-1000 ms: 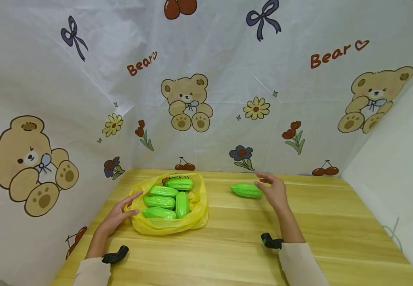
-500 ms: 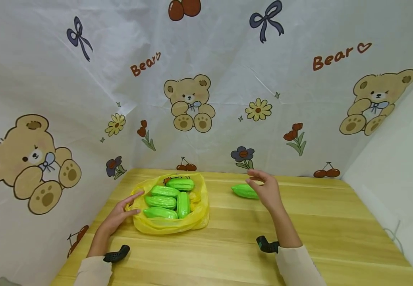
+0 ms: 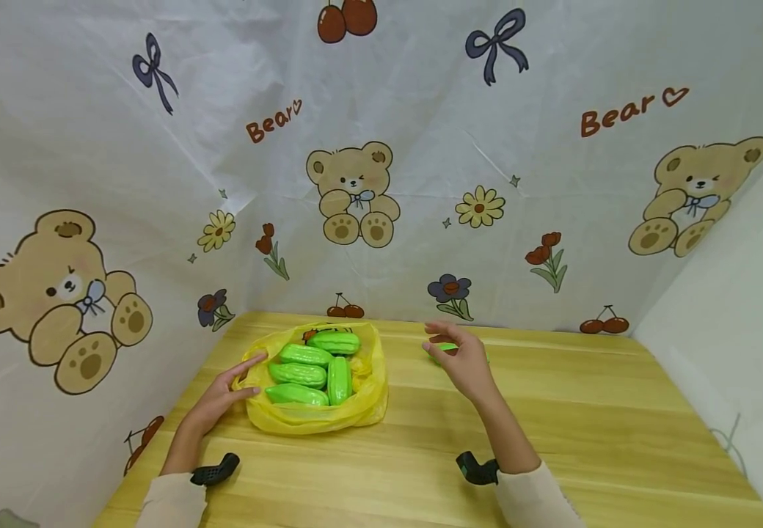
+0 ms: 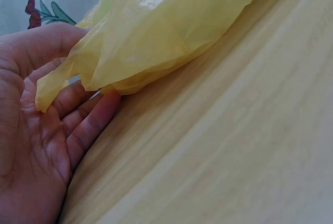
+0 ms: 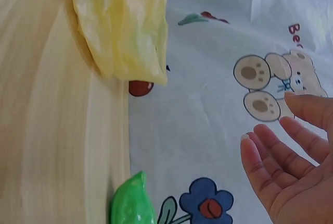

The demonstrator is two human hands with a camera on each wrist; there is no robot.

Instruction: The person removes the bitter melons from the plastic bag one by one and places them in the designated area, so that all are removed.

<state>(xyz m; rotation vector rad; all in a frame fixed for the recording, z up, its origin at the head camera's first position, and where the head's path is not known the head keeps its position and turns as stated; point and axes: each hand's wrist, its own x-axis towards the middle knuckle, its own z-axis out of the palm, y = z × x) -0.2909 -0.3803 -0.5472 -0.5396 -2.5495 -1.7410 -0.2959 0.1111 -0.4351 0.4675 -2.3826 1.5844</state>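
Note:
A yellow plastic bag (image 3: 318, 424) stands with its mouth spread wide on the table, holding several glossy green bitter melons (image 3: 297, 375). At its left rim my left hand (image 3: 218, 400) rests with fingers and thumb spread apart. The left wrist view shows a loose flap of the bag (image 4: 171, 36) lying over the palm and fingers. My right hand (image 3: 462, 361), holding nothing, hovers above a single bitter melon (image 5: 132, 203) and partly covers it in the head view. Its fingers are loosely bent with thumb and fingertips apart.
The wooden table (image 3: 368, 477) reaches back to a white wall cloth (image 3: 414, 147) printed with bears and flowers. A plain white wall (image 3: 738, 337) borders the right side. Each wrist carries a black camera mount (image 3: 477, 469).
My right hand has moved left from the right end of the lone bitter melon to above its middle. The melon stays put. My left hand keeps its place at the bag.

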